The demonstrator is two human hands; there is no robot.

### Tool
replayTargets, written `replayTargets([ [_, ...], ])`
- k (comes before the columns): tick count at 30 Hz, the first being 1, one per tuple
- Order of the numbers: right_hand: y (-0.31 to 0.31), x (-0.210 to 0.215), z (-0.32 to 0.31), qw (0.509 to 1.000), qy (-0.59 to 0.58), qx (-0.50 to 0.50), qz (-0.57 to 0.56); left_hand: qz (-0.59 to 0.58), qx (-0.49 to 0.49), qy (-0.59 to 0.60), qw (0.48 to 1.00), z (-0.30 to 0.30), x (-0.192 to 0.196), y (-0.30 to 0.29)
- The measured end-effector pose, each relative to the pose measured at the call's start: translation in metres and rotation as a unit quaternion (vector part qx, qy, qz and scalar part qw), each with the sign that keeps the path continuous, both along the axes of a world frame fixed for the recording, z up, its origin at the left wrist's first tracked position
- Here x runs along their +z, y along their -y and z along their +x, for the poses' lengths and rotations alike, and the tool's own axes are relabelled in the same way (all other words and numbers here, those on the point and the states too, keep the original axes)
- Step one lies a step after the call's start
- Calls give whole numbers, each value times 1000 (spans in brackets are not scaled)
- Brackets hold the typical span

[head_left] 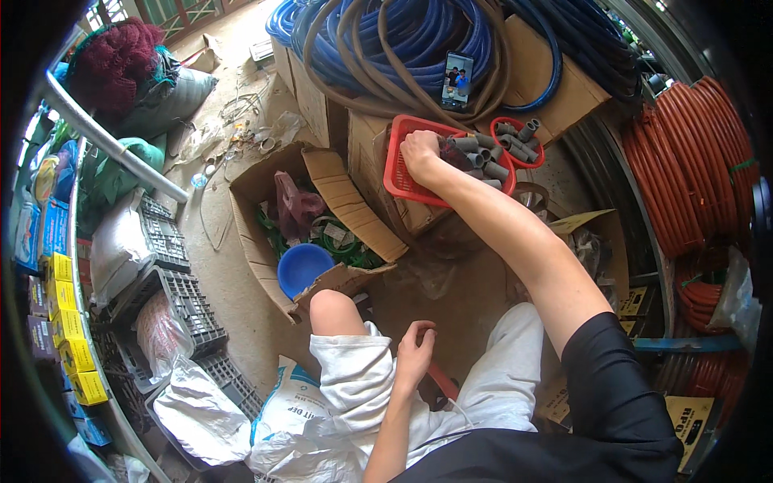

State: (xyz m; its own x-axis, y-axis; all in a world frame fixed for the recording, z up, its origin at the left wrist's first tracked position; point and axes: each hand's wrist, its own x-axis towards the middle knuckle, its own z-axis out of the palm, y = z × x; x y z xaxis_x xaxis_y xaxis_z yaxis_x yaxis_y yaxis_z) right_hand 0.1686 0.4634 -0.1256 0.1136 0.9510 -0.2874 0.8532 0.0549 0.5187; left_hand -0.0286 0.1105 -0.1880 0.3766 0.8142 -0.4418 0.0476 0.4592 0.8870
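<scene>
My right hand [420, 154] reaches into a red plastic basket [394, 179] at its left end, with the fingers curled down. Whatever lies under those fingers is hidden. Grey pipe fittings [483, 156] fill the right part of this basket, beside a dark reddish bundle. A smaller red basket [541, 161] with more grey fittings stands just to its right. Over my lap, my left hand [414, 354] hangs with loosely bent fingers, and nothing shows in it. Beneath it a red piece [441, 380] shows only in part between my legs.
An opened carton [258, 270] holding a blue bowl [304, 270] stands before my knee. Coiled blue hoses [386, 48] and a phone [457, 79] rest on cartons at the back. Orange coils [692, 161] stand right; black crates [189, 310] and a metal pipe [113, 145] are left.
</scene>
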Motion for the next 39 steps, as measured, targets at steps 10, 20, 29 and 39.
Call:
replayTargets([
  [10, 28, 56, -7, 973, -149, -5, 176, -57, 18, 75, 995, -3, 3, 1],
  [20, 292, 152, -57, 873, -464, -3, 149, -205, 144, 325, 912, -33, 54, 6],
  [29, 445, 120, -45, 700, -706, -78, 73, 42, -124, 40, 991, -38, 132, 66],
  [39, 482, 123, -85, 544, -713, -235, 375, 326, -23, -142, 934, 7, 202, 94],
])
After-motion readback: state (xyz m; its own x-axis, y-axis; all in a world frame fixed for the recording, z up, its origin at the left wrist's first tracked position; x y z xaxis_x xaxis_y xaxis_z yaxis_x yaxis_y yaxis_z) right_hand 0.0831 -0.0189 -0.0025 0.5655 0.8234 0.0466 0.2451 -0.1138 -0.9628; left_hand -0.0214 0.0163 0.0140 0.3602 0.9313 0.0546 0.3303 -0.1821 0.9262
